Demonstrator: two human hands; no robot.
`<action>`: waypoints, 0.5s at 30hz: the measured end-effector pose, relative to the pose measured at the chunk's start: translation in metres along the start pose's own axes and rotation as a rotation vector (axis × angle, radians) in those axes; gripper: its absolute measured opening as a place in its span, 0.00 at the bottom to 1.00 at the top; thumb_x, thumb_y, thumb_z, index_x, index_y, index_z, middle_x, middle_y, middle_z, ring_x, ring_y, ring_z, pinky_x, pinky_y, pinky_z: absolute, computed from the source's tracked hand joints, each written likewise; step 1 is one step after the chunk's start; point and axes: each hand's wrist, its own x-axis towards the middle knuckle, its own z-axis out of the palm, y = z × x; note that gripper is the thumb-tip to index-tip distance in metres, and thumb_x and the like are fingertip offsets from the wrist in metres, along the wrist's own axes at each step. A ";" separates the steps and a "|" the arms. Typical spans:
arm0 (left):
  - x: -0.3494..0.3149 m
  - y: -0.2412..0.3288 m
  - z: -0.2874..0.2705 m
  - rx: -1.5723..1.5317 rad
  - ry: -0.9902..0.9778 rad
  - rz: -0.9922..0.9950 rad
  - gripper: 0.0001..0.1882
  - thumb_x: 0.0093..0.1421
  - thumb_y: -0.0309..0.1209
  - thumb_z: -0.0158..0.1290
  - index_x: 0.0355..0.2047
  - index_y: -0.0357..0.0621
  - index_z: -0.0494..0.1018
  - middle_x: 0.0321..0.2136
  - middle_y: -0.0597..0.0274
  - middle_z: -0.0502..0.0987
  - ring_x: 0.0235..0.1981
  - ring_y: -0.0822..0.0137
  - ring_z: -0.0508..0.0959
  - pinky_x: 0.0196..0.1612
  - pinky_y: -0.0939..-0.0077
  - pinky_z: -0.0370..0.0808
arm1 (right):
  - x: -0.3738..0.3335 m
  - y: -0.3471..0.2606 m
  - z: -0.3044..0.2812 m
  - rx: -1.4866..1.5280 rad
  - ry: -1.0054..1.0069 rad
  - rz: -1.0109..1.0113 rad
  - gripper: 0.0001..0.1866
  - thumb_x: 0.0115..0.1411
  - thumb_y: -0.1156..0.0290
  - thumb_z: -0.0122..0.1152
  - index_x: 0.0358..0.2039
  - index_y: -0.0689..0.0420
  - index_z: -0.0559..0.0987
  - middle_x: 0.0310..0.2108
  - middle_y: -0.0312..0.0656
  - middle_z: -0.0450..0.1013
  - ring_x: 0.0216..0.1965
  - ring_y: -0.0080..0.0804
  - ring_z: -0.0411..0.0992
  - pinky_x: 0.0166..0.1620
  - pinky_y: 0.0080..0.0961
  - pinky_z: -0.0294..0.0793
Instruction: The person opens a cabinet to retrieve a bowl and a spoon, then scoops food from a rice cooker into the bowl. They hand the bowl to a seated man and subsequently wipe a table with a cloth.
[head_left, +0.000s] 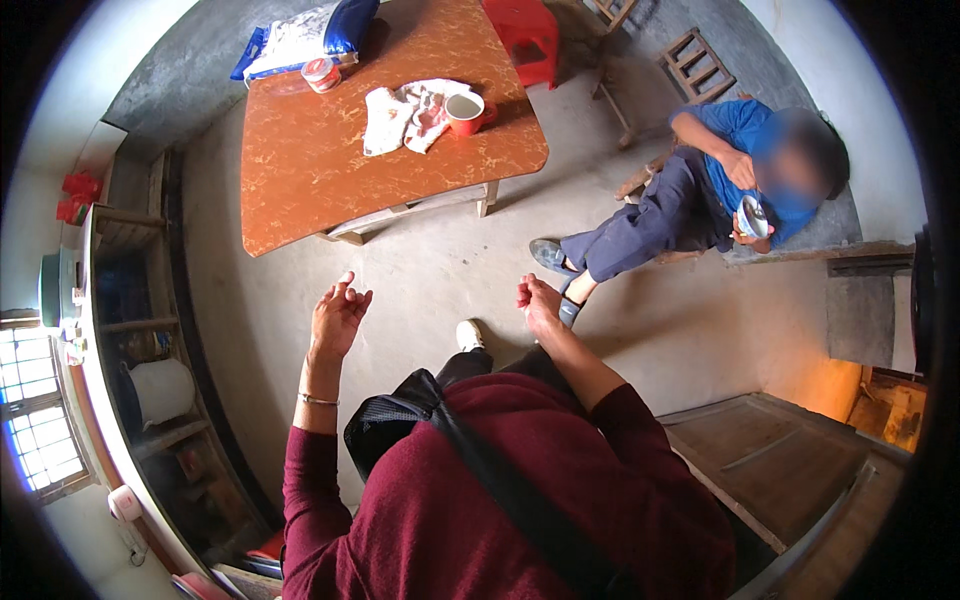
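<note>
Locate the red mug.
In the head view, the red mug is on the brown-orange table, toward its right side, at the right edge of the crumpled white cloth.

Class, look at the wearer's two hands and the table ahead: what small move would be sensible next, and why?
Perhaps ease the left hand forward toward the table: nothing shows clearly held in it, and the near table edge lies ahead of it. The right hand is curled, so whether it holds something small cannot be told.
</note>
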 end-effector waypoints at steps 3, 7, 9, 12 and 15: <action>0.003 0.017 -0.019 -0.045 -0.001 0.051 0.10 0.62 0.25 0.40 0.42 0.37 0.65 0.24 0.64 0.68 0.28 0.70 0.71 0.49 0.65 0.71 | 0.008 0.000 0.033 0.012 -0.023 0.010 0.07 0.58 0.70 0.51 0.30 0.61 0.73 0.19 0.39 0.71 0.15 0.25 0.67 0.18 0.22 0.68; 0.010 0.027 -0.045 -0.112 0.082 0.072 0.13 0.57 0.17 0.37 0.41 0.37 0.65 0.27 0.63 0.68 0.29 0.68 0.70 0.49 0.65 0.71 | 0.052 -0.024 0.066 0.022 -0.010 -0.021 0.06 0.55 0.74 0.51 0.31 0.62 0.74 0.21 0.41 0.71 0.17 0.27 0.67 0.21 0.24 0.70; 0.013 0.031 -0.060 -0.148 0.134 0.084 0.15 0.53 0.14 0.37 0.40 0.37 0.66 0.27 0.63 0.68 0.29 0.67 0.70 0.48 0.64 0.71 | 0.083 -0.042 0.083 0.014 -0.073 -0.106 0.07 0.57 0.74 0.48 0.33 0.62 0.74 0.21 0.43 0.71 0.17 0.29 0.69 0.21 0.27 0.73; 0.008 0.042 -0.084 -0.153 0.195 0.164 0.11 0.49 0.14 0.38 0.30 0.41 0.66 0.23 0.64 0.67 0.27 0.68 0.69 0.45 0.68 0.72 | 0.109 -0.082 0.135 -0.059 -0.093 -0.151 0.06 0.55 0.72 0.54 0.30 0.61 0.73 0.22 0.42 0.72 0.18 0.30 0.70 0.23 0.28 0.74; 0.011 0.062 -0.103 -0.223 0.290 0.268 0.09 0.54 0.22 0.38 0.19 0.47 0.64 0.15 0.71 0.59 0.19 0.73 0.62 0.28 0.80 0.66 | 0.156 -0.106 0.181 -0.087 -0.095 -0.107 0.10 0.56 0.65 0.57 0.27 0.59 0.71 0.21 0.42 0.71 0.19 0.30 0.70 0.23 0.28 0.75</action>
